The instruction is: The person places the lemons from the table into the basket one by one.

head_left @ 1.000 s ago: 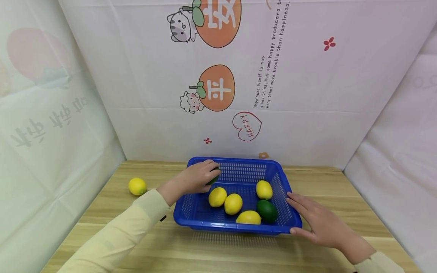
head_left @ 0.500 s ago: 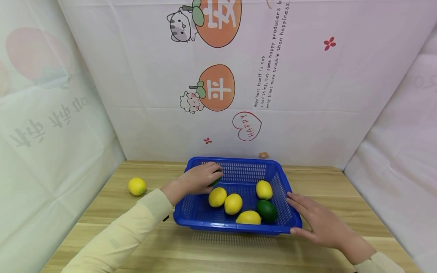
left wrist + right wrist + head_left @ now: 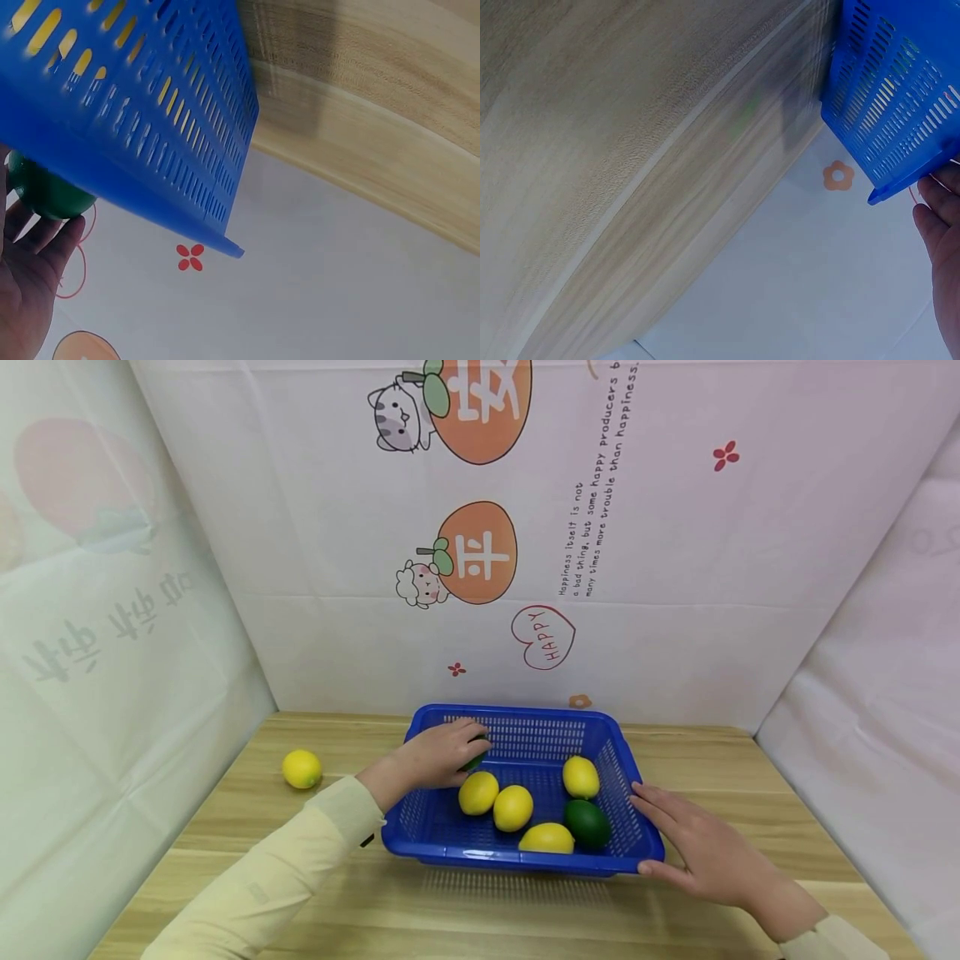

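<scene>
A blue plastic basket (image 3: 525, 862) with slotted walls stands on the wooden table, holding several yellow lemons (image 3: 513, 808) and a dark green lime (image 3: 587, 824). Over its back left part, my left hand (image 3: 435, 753) grips another lime (image 3: 49, 187), mostly covered by the fingers in the head view. In the left wrist view this lime shows beyond the basket rim, fingertips against its underside. My right hand (image 3: 708, 850) rests at the basket's right side, its extended fingers (image 3: 939, 196) touching the rim and the thumb at the front right corner.
One lemon (image 3: 302, 769) lies on the wooden table (image 3: 525, 927) to the left of the basket. White printed cloth (image 3: 660, 543) hangs close behind the basket, and more cloth closes off the left and right sides.
My left hand has shifted slightly to the right and down inside the basket with the lime in its fingers. The right hand and the other fruit have stayed in place.
</scene>
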The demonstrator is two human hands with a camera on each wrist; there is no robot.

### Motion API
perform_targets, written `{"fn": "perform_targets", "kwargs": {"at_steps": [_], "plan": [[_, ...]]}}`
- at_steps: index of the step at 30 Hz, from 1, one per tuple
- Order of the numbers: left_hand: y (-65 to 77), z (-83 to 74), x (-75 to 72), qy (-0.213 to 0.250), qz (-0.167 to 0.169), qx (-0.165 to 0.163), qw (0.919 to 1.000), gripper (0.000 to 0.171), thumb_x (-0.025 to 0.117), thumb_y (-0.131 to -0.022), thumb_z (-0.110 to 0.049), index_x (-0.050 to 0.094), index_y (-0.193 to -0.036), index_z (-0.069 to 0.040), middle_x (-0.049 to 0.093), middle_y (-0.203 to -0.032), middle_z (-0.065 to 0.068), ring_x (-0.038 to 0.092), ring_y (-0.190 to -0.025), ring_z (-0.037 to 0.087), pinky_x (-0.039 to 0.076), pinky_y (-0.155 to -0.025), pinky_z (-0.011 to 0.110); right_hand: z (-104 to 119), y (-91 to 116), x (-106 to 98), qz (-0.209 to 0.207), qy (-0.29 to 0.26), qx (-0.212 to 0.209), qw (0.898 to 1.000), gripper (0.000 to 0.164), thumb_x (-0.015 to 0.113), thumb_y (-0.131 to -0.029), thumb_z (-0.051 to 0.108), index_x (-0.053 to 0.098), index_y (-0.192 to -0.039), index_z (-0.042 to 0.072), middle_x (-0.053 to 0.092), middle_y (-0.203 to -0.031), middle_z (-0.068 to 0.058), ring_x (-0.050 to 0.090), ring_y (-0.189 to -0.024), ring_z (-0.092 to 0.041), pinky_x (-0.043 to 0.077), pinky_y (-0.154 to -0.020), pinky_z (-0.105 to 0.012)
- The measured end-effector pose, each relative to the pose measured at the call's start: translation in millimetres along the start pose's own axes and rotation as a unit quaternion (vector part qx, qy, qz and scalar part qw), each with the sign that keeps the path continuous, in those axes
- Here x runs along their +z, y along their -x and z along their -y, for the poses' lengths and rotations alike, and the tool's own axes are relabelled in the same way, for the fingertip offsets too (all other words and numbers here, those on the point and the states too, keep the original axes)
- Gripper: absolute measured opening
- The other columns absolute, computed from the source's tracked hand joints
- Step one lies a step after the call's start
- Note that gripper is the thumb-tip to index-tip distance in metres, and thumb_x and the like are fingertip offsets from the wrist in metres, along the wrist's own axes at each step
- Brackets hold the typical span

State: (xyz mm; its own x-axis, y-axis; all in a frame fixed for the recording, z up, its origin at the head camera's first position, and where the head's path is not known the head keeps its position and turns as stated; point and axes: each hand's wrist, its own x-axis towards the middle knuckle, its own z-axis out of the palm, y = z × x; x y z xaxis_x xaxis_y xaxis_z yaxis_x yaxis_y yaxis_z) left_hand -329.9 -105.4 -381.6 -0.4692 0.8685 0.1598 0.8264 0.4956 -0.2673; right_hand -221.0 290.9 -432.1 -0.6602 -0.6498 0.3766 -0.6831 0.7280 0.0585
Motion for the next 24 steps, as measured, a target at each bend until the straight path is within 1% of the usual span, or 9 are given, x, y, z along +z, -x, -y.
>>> {"fn": "perform_targets", "kwargs": {"at_steps": [3,5,9,12,15,17,20,22,24], "plan": [[0.1,0.3,0.4,0.002,0.007,-0.003,1.0,0.051,0.076,-0.084,-0.024,0.059,-0.128,-0.004,0.054,-0.133,0.014,0.05,-0.124,0.028,0.042,-0.104,0.036,0.1,0.0,0.0,-0.001,0.005,0.0,1.0,0.076,0.072,-0.082,0.052,0.054,-0.136,0.003,0.047,-0.144,-0.013,0.051,-0.123,-0.032,0.049,-0.093,-0.05],[0.2,0.6,0.7,0.001,0.009,-0.003,1.0,0.051,0.076,-0.084,-0.024,0.059,-0.128,-0.004,0.054,-0.132,0.014,0.049,-0.124,0.028,0.042,-0.104,0.036,0.2,0.1,0.2,-0.002,0.007,0.001,1.0,0.075,0.072,-0.082,0.052,0.054,-0.137,0.004,0.047,-0.144,-0.012,0.05,-0.124,-0.031,0.045,-0.101,-0.04],[0.4,1.1,1.7,0.0,0.009,-0.002,1.0,0.051,0.077,-0.084,-0.024,0.059,-0.128,-0.004,0.055,-0.132,0.013,0.049,-0.124,0.028,0.042,-0.104,0.036,0.2,0.1,0.7,-0.006,0.004,0.0,1.0,0.075,0.072,-0.081,0.051,0.054,-0.137,0.004,0.047,-0.144,-0.012,0.05,-0.124,-0.03,0.016,-0.109,-0.015],[0.4,1.2,2.3,0.002,0.008,-0.001,1.0,0.051,0.076,-0.084,-0.024,0.059,-0.128,-0.004,0.055,-0.132,0.013,0.049,-0.123,0.028,0.043,-0.104,0.036,0.5,0.0,0.9,-0.009,0.001,-0.002,1.0,0.075,0.072,-0.082,0.051,0.054,-0.136,0.003,0.047,-0.144,-0.012,0.05,-0.124,-0.03,0.003,-0.106,-0.01],[0.2,0.9,2.9,0.004,0.005,0.0,1.0,0.049,0.076,-0.085,-0.023,0.06,-0.127,-0.004,0.055,-0.131,0.013,0.05,-0.123,0.028,0.043,-0.104,0.036,0.9,0.2,0.5,-0.009,0.003,0.0,1.0,0.075,0.072,-0.081,0.051,0.054,-0.137,0.004,0.047,-0.144,-0.012,0.05,-0.124,-0.03,0.007,-0.107,-0.012],[0.0,0.5,3.1,0.007,0.004,0.002,1.0,0.048,0.075,-0.085,-0.022,0.06,-0.127,-0.004,0.055,-0.131,0.014,0.051,-0.122,0.028,0.043,-0.104,0.036,1.0,0.3,0.1,-0.005,0.002,0.002,1.0,0.075,0.072,-0.082,0.051,0.054,-0.137,0.004,0.047,-0.144,-0.012,0.051,-0.124,-0.031,0.024,-0.11,-0.021],[0.2,0.0,3.0,0.013,0.007,0.001,0.9999,0.045,0.074,-0.085,-0.019,0.061,-0.125,-0.004,0.056,-0.129,0.013,0.053,-0.119,0.026,0.044,-0.103,0.035,1.0,0.3,-0.3,0.0,-0.002,0.005,1.0,0.075,0.072,-0.082,0.051,0.054,-0.137,0.003,0.047,-0.144,-0.014,0.051,-0.123,-0.033,0.045,-0.101,-0.041],[0.9,-0.6,2.2,0.018,0.007,0.001,0.9998,0.043,0.074,-0.085,-0.016,0.062,-0.124,-0.004,0.057,-0.128,0.013,0.055,-0.118,0.026,0.044,-0.103,0.035,0.7,0.2,-0.1,0.001,-0.005,0.005,1.0,0.075,0.072,-0.082,0.051,0.053,-0.137,0.002,0.047,-0.144,-0.015,0.051,-0.123,-0.034,0.05,-0.092,-0.052],[1.9,-0.8,2.0,0.021,0.001,0.002,0.9998,0.041,0.074,-0.084,-0.014,0.063,-0.123,-0.005,0.058,-0.127,0.013,0.056,-0.117,0.026,0.045,-0.102,0.035,0.2,0.4,0.4,0.001,-0.006,0.005,1.0,0.075,0.072,-0.082,0.051,0.053,-0.137,0.002,0.047,-0.143,-0.015,0.051,-0.123,-0.034,0.05,-0.092,-0.052]]}}
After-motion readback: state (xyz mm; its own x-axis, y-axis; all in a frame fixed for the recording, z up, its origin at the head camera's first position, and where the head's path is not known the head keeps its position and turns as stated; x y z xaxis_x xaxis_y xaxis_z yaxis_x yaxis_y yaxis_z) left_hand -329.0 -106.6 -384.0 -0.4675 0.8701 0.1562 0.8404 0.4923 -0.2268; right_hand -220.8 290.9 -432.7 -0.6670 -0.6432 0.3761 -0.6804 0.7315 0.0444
